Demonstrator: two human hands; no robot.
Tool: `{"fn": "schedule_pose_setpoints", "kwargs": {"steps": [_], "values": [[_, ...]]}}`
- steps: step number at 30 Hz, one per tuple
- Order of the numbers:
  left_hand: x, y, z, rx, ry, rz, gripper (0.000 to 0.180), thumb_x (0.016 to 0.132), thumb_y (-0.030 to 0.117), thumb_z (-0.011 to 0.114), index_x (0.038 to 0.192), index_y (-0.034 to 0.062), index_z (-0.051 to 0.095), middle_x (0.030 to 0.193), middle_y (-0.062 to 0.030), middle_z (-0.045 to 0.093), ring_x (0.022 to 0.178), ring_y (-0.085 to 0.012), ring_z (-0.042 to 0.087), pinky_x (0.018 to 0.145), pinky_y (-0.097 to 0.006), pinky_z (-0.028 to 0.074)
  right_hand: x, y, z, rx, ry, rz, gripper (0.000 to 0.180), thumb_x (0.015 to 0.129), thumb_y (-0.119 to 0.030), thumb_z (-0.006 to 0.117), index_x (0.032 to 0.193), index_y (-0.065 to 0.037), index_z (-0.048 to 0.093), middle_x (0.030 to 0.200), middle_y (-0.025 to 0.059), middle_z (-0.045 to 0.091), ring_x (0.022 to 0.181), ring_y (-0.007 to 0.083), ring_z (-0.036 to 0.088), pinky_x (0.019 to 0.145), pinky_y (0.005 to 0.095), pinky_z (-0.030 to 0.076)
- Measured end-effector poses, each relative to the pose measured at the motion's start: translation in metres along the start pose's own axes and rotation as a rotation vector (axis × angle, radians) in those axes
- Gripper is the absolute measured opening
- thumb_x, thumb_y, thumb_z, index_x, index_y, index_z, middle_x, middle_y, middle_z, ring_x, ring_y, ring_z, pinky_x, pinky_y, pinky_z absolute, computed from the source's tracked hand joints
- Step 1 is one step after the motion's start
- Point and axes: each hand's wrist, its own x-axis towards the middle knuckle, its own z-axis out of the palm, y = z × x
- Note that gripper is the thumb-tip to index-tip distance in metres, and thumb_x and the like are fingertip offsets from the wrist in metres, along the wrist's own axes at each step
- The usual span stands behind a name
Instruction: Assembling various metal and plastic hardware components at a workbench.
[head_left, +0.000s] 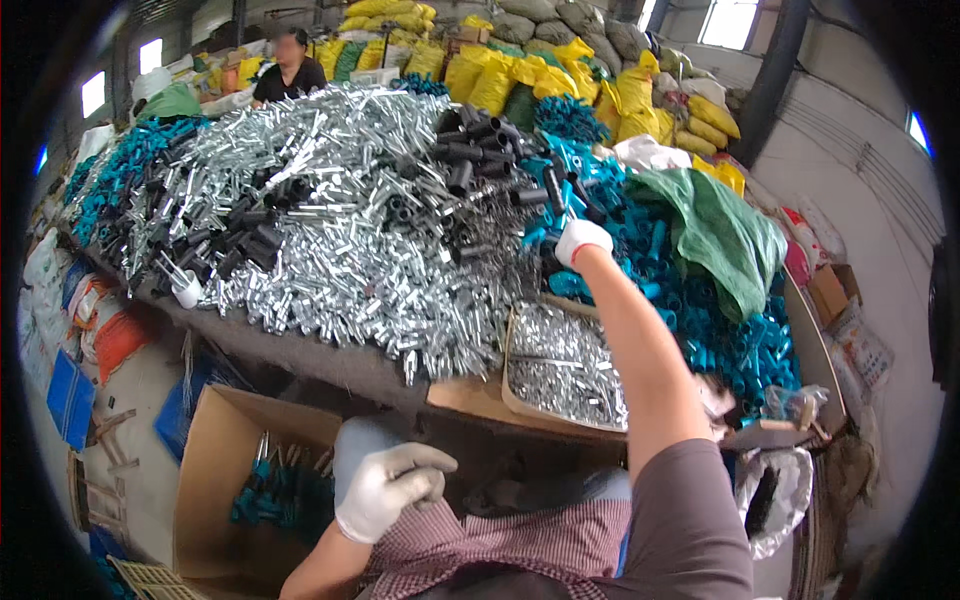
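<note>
At the far left I see a cardboard box [215,480] on the floor, open-topped below the worktop [300,352] edge, with teal-handled pieces [280,495] lying inside, a handy place for dropping things. My left hand [385,485], in a pale glove, hangs just above my lap beside that box; its fingers [430,462] are curled in loosely, and I cannot tell whether they hold anything. Above, silver metal tubes [350,230] are heaped with black sleeves [470,150] on the worktop. A shallow tray [560,365] of small silver parts sits near me. My right hand [578,240] reaches out into the teal tubes [720,335], fingers closed among them; what they grip is hidden.
</note>
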Motion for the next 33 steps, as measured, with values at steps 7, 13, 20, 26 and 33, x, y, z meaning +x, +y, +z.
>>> {"fn": "schedule_pose_setpoints", "kwargs": {"steps": [7,13,20,26,33], "values": [[0.012,-0.02,0.003,-0.035,-0.137,0.049,0.028,0.094,0.01,0.055,0.116,-0.0067,0.061,0.078,-0.0071,0.062,0.062,-0.0093,0.054,0.055,-0.023,0.044,-0.168,0.044,-0.015,0.75,0.228,-0.153,0.036,0.085,-0.029,0.063,0.11,-0.003,0.067,0.087,0.0153,0.069,0.078,0.0258,0.066,0.073,0.0389,0.052],[0.032,-0.037,0.052,0.058,0.045,0.102,0.033,0.098,0.023,0.053,0.121,-0.0004,0.059,0.093,-0.0026,0.064,0.073,-0.0083,0.058,0.062,-0.021,0.047,-0.359,0.006,0.031,1.32,-0.395,-0.144,0.041,0.088,-0.017,0.063,0.125,-0.002,0.056,0.096,0.0102,0.064,0.083,0.0195,0.063,0.077,0.0311,0.052],[0.011,-0.035,0.048,-0.039,0.253,0.117,0.023,0.101,0.021,0.048,0.101,0.0006,0.059,0.094,-0.0089,0.063,0.071,-0.0115,0.059,0.061,-0.024,0.049,-0.387,0.017,0.07,1.094,-0.072,-0.116,0.044,0.084,-0.016,0.072,0.124,-0.002,0.061,0.101,0.0183,0.071,0.086,0.0233,0.072,0.077,0.0329,0.057],[0.003,-0.037,0.053,0.1,0.085,0.361,0.026,0.099,0.027,0.059,0.098,0.0001,0.06,0.101,-0.0111,0.063,0.075,-0.0151,0.061,0.065,-0.026,0.05,-0.392,0.001,0.075,0.968,-0.025,-0.287,0.033,0.072,-0.015,0.079,0.102,-0.008,0.07,0.091,0.0126,0.07,0.081,0.0287,0.07,0.072,0.0364,0.056],[0.017,-0.026,0.066,0.946,-0.262,0.686,0.03,0.08,0.017,0.072,0.106,0.0036,0.066,0.105,-0.0157,0.064,0.092,-0.0326,0.064,0.08,-0.038,0.053,-0.388,0.006,0.082,0.732,-0.003,-0.325,0.028,0.072,-0.025,0.078,0.093,-0.01,0.067,0.08,0.0116,0.067,0.074,0.0325,0.067,0.066,0.0398,0.054]]}}
